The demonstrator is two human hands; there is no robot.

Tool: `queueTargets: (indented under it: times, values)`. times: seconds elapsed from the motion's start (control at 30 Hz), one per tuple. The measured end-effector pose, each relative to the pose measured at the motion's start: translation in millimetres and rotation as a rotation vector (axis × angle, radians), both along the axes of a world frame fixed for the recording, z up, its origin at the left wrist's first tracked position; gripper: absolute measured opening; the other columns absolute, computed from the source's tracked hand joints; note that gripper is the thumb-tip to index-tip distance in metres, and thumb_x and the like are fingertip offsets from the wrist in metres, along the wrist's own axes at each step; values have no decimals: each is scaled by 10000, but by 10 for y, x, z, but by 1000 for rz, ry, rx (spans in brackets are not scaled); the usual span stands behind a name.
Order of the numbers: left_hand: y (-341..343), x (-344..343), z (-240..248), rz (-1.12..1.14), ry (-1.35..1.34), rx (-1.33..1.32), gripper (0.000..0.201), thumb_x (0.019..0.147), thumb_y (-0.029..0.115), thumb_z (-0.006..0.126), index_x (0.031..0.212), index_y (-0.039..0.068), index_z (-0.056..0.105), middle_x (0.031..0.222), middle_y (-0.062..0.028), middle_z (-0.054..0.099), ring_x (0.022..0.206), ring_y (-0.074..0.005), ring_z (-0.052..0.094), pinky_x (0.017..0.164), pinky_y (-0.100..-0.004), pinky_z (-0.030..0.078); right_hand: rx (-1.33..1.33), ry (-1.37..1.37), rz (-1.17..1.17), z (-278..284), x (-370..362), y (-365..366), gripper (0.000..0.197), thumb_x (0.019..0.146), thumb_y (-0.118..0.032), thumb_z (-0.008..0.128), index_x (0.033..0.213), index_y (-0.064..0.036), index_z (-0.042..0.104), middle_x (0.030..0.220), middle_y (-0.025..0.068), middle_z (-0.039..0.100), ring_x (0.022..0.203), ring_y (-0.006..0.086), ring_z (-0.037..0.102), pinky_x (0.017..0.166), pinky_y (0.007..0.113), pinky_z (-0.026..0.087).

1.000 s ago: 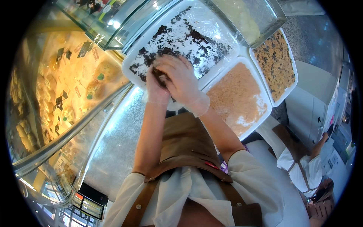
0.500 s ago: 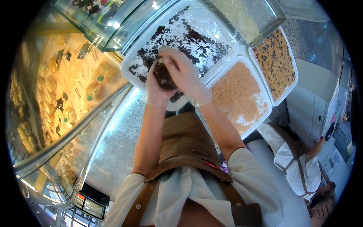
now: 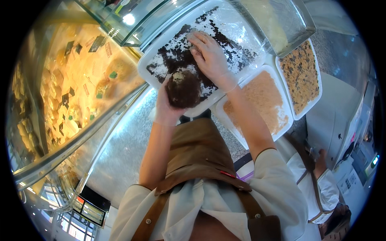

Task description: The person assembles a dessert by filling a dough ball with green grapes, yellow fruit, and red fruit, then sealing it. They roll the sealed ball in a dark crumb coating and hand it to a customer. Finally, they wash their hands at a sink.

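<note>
My left hand (image 3: 164, 105), in a clear thin glove, cups a round bun (image 3: 184, 90) coated in dark brown crumbs, with a small pale patch near its top. The bun is held over the near edge of a white tray (image 3: 145, 69) of dark crumbs (image 3: 177, 53). Further into that tray, my right hand (image 3: 212, 60), also gloved, reaches down onto the crumbs, its fingers stretched forward and slightly bent. Crumbs cling to its fingertips; what lies under the palm is hidden.
Right of the crumb tray stand a tray of tan crumbs (image 3: 257, 94) and a tray of speckled brown crumbs (image 3: 299, 76). A metal pan of pale cream (image 3: 273, 28) overlaps the far side. A lit glass display case (image 3: 80, 80) lies left. Another person (image 3: 321, 188) works at right.
My right hand has left the bun and moved right and away, down to the crumbs. My left hand now holds the bun alone, turned so a pale patch shows.
</note>
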State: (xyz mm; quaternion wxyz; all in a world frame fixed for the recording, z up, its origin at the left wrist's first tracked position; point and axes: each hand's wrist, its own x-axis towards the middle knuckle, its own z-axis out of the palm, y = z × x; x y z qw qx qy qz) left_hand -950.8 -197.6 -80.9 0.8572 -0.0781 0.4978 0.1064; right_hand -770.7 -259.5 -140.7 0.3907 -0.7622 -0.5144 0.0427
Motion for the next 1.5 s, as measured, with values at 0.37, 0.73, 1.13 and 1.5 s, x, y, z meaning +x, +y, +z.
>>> queueTargets:
  times: [0.37, 0.73, 1.13, 1.5]
  values:
    - [148, -404, -84, 7, -133, 7, 371, 1042, 290, 452, 1255, 60, 652, 1235, -140, 691, 1147, -299, 676, 1015, -523, 551, -262, -146, 508, -153, -141, -188, 522, 964, -264, 633, 1472, -215, 526, 1535, 70, 485, 1398, 310, 459, 1137, 493, 391]
    - [146, -174, -246, -205, -113, -10, 313, 1030, 318, 534, 1232, 112, 655, 1195, -110, 705, 1103, -290, 696, 977, -520, 573, -104, 1077, 154, 367, -373, -189, 169, 1013, -48, 553, 1169, -37, 617, 1173, 68, 663, 1122, 165, 612, 981, 319, 487]
    - [3, 156, -354, -238, -130, -9, 323, 1041, 292, 481, 1110, 69, 703, 1049, -116, 752, 931, -260, 756, 826, -462, 646, 81, 957, 46, 523, -473, -462, 301, 1091, -203, 475, 1221, -35, 688, 1288, 127, 675, 1274, 276, 582, 1116, 384, 420]
    - [-48, 177, -68, -419, -319, 181, 608, 1007, 562, 532, 1399, 99, 574, 1406, -111, 604, 1300, -276, 567, 1118, -478, 428, 321, 976, -364, 398, -576, -577, 285, 955, -223, 701, 1189, -63, 672, 1190, 110, 650, 1131, 238, 612, 1003, 367, 488]
